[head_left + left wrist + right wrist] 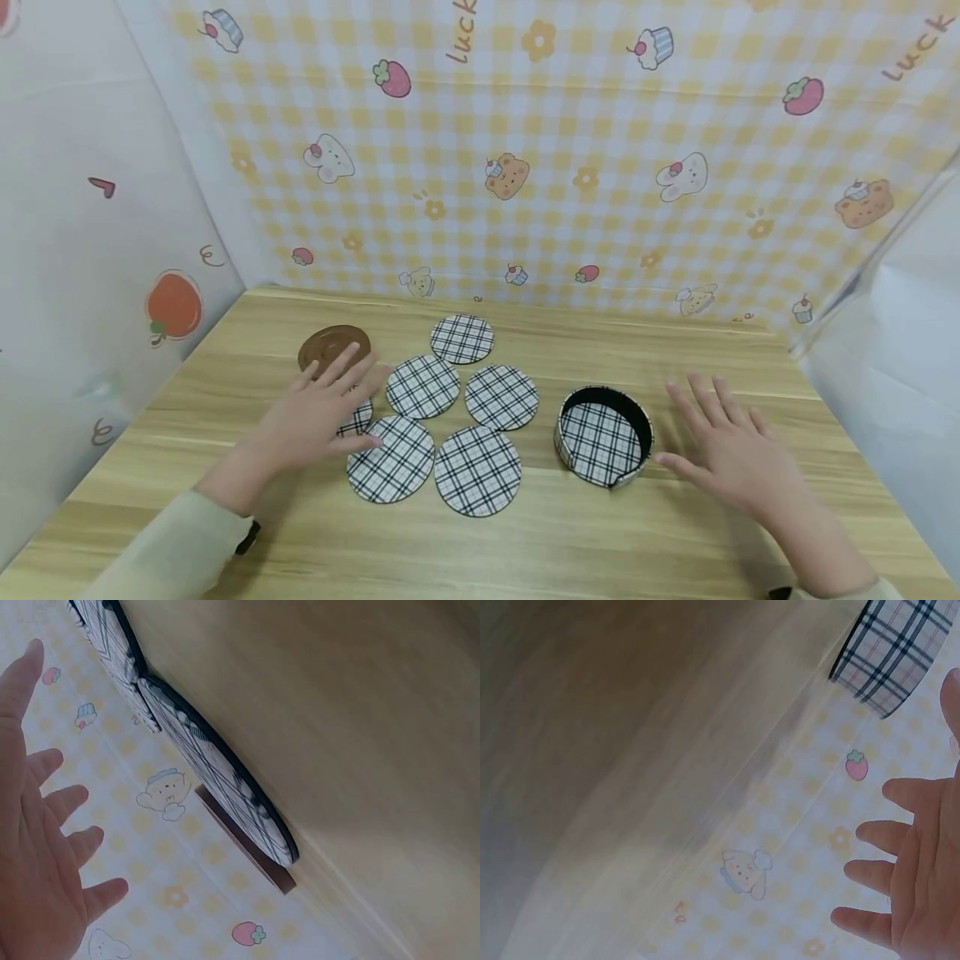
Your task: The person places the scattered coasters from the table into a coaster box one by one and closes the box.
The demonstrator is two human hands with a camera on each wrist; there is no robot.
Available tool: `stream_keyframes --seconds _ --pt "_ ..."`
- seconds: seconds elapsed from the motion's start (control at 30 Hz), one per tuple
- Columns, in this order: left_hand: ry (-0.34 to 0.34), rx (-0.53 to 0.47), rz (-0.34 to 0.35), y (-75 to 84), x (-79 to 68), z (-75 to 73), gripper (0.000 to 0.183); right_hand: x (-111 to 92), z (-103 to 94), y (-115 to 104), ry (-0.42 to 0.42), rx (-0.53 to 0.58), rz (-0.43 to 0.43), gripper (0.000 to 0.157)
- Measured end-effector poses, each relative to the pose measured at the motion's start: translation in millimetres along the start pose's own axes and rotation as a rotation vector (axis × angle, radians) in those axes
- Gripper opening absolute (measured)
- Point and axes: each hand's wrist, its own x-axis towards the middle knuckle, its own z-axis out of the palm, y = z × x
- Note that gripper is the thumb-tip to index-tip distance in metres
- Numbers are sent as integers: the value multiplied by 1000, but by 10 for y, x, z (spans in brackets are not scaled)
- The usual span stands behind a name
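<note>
Several round plaid coasters [501, 397] lie flat in a loose cluster on the wooden table. My left hand [318, 421] hovers over the cluster's left side with fingers spread, partly hiding one coaster [354, 421] and a brown round disc [333, 346] behind it. In the left wrist view, that palm [37, 855] holds nothing, and the coasters' dark edges show beside it. A round plaid holder [604, 437] with a black inner wall stands to the right, plaid showing inside. Beside it my right hand [731, 454] is spread and holds nothing, its thumb close to the holder's side.
A yellow checked cloth [570, 233] with cartoon prints hangs behind the table's back edge. White printed sheeting [90, 250] closes off the left side, and more white sheeting [911, 350] hangs at the right. Bare wood [577, 550] shows along the table's front.
</note>
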Motion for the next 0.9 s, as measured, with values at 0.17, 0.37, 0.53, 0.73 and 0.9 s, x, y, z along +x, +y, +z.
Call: stream_keyframes --seconds 0.17,0.37,0.53,0.73,0.9 --pt "-3 -29 61 66 56 26 95 22 0 -71 -14 2 -45 98" --pt "3 -80 154 150 106 43 90 62 -11 -128 -18 -5 -118 99" --pt "-20 -93 216 253 191 29 89 90 12 -172 0 -3 -148 101" --pt "-104 -158 246 387 301 42 91 131 37 -219 15 19 -178 103" --pt "-146 -179 280 498 366 36 92 152 49 -241 7 47 -179 104"
